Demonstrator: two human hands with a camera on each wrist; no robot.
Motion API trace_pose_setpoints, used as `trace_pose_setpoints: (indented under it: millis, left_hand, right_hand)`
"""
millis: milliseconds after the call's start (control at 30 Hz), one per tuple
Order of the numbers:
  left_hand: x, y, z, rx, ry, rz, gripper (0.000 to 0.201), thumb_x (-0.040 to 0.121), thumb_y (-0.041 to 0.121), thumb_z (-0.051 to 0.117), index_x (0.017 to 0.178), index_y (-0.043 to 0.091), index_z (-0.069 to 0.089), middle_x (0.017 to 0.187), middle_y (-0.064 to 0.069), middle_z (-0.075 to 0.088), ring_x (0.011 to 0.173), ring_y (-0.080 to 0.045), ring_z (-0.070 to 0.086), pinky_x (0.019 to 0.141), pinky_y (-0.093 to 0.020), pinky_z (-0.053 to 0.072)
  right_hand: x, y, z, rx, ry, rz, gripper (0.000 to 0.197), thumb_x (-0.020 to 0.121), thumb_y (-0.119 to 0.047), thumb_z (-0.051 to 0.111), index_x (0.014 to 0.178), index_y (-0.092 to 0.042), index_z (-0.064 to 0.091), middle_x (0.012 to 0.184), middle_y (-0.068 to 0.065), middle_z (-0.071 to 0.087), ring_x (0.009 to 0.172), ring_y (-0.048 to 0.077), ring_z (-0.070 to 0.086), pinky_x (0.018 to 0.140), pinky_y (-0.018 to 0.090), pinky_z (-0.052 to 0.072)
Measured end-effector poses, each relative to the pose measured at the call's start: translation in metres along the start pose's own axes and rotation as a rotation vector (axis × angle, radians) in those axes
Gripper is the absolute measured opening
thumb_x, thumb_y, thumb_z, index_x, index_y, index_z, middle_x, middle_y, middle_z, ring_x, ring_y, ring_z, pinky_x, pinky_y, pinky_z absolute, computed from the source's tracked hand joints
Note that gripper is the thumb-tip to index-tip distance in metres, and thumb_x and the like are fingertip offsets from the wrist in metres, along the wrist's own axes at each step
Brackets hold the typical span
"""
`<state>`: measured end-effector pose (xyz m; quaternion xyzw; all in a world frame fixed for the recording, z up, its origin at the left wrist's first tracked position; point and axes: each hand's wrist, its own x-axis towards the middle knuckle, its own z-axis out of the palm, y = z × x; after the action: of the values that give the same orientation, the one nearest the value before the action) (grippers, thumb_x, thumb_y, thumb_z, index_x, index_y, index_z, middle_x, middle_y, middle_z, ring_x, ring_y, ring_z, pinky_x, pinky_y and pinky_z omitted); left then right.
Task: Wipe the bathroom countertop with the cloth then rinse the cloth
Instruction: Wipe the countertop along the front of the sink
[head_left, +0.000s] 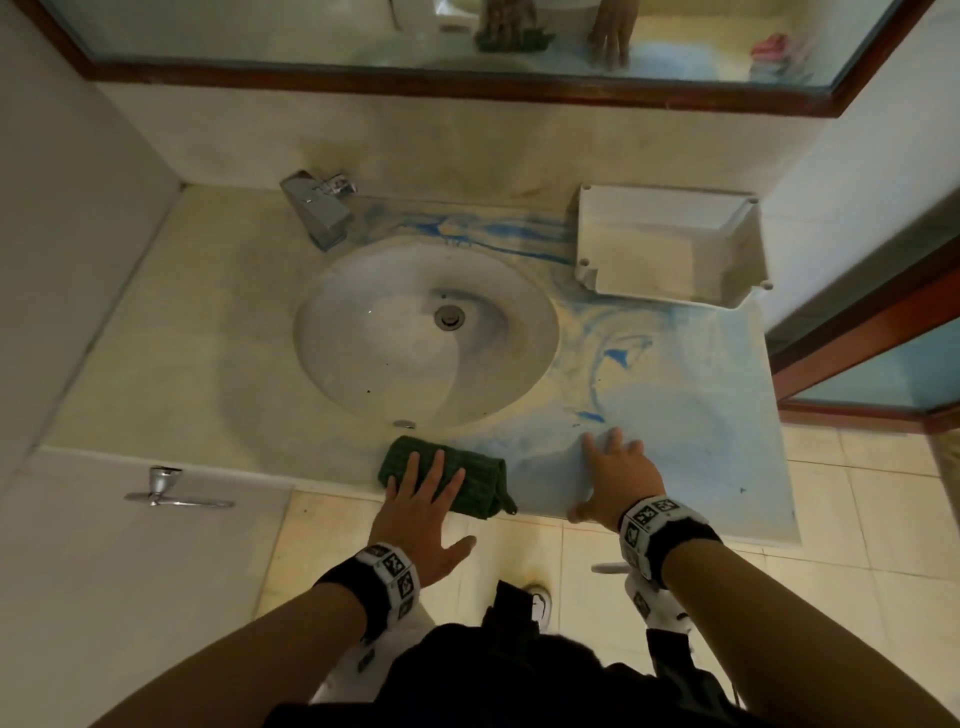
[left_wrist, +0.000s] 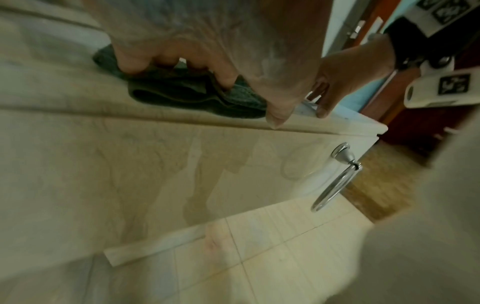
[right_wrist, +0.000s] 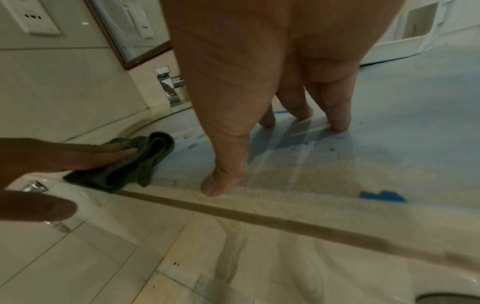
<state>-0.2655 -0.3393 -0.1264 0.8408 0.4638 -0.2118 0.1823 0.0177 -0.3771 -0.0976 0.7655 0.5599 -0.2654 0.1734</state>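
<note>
A folded dark green cloth (head_left: 467, 480) (left_wrist: 187, 92) (right_wrist: 130, 164) lies at the front edge of the beige countertop (head_left: 171, 353), just in front of the oval sink (head_left: 415, 332). My left hand (head_left: 426, 493) (left_wrist: 182, 61) presses flat on the cloth with straight fingers, the thumb off the edge. My right hand (head_left: 613, 473) (right_wrist: 272, 123) rests flat on the counter to the right of the cloth, fingers spread on a surface smeared with blue liquid (head_left: 675, 405) (right_wrist: 381, 196). The chrome tap (head_left: 317, 208) (right_wrist: 171, 86) stands behind the sink at the left.
A white plastic tray (head_left: 670, 244) sits at the back right of the counter. A framed mirror (head_left: 467, 47) runs along the back wall. A chrome towel ring (left_wrist: 335, 179) hangs on the counter's front face. A wooden door frame (head_left: 857, 332) stands to the right.
</note>
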Motion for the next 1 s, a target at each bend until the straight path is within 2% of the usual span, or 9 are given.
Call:
trace_pose_setpoints:
  millis: [67, 167, 333, 567, 733, 867, 1000]
  left_hand:
    - [0.013, 0.000, -0.012, 0.022, -0.007, 0.012, 0.092, 0.080, 0.078, 0.031, 0.155, 0.033, 0.001, 0.163, -0.001, -0.015, 0.148, -0.034, -0.013, 0.119, -0.057, 0.005]
    - [0.024, 0.007, -0.019, 0.007, 0.007, -0.024, 0.101, 0.070, 0.082, 0.019, 0.156, 0.031, 0.000, 0.163, -0.003, -0.014, 0.148, -0.034, -0.012, 0.118, -0.055, 0.001]
    - [0.006, 0.022, -0.001, -0.003, 0.006, 0.000, 0.100, 0.078, 0.081, 0.034, 0.156, 0.029, -0.001, 0.162, -0.003, -0.017, 0.148, -0.033, -0.016, 0.118, -0.053, -0.002]
    - [0.022, 0.022, -0.014, 0.013, 0.010, 0.057, 0.094, 0.081, 0.079, 0.036, 0.156, 0.031, 0.005, 0.163, -0.001, -0.011, 0.149, -0.033, -0.012, 0.119, -0.058, 0.003]
    - [0.023, 0.041, -0.017, 0.006, 0.018, 0.007, 0.097, 0.081, 0.082, 0.029, 0.156, 0.027, 0.004, 0.163, -0.004, -0.011, 0.148, -0.034, -0.012, 0.118, -0.055, 0.000]
    - [0.005, 0.047, -0.002, 0.024, -0.006, 0.081, 0.095, 0.081, 0.082, 0.028, 0.155, 0.029, 0.002, 0.163, -0.001, -0.013, 0.148, -0.032, -0.016, 0.118, -0.055, -0.002]
    - [0.017, 0.040, -0.011, 0.043, 0.019, 0.119, 0.087, 0.084, 0.078, 0.031, 0.154, 0.034, 0.007, 0.164, 0.001, -0.007, 0.149, -0.030, -0.009, 0.118, -0.055, 0.003]
  right_hand:
    - [0.002, -0.001, 0.000, -0.006, -0.007, -0.001, 0.112, 0.055, -0.062, 0.081, 0.142, -0.026, 0.021, 0.146, 0.013, 0.021, 0.127, 0.038, 0.032, 0.090, 0.044, 0.052]
    - [0.003, -0.001, -0.001, -0.009, -0.014, -0.003, 0.114, 0.055, -0.062, 0.081, 0.144, -0.024, 0.020, 0.147, 0.014, 0.020, 0.128, 0.039, 0.031, 0.092, 0.044, 0.051]
    - [0.001, 0.003, 0.004, 0.021, 0.008, -0.016, 0.115, 0.060, -0.060, 0.080, 0.147, -0.025, 0.014, 0.152, 0.014, 0.014, 0.133, 0.039, 0.026, 0.097, 0.045, 0.049]
    - [0.003, -0.002, 0.000, 0.039, -0.003, 0.010, 0.115, 0.055, -0.057, 0.085, 0.145, -0.024, 0.021, 0.147, 0.013, 0.020, 0.130, 0.039, 0.029, 0.095, 0.046, 0.049]
    - [0.000, 0.002, 0.004, 0.069, 0.014, 0.004, 0.114, 0.059, -0.055, 0.083, 0.147, -0.026, 0.017, 0.152, 0.011, 0.015, 0.135, 0.037, 0.025, 0.100, 0.046, 0.046]
    - [-0.001, 0.003, 0.008, 0.080, 0.036, 0.001, 0.112, 0.061, -0.056, 0.081, 0.147, -0.028, 0.015, 0.153, 0.010, 0.012, 0.137, 0.036, 0.022, 0.102, 0.045, 0.045]
    - [0.001, 0.001, 0.006, 0.062, 0.028, 0.009, 0.113, 0.061, -0.055, 0.082, 0.148, -0.028, 0.015, 0.154, 0.010, 0.013, 0.138, 0.037, 0.022, 0.103, 0.046, 0.044]
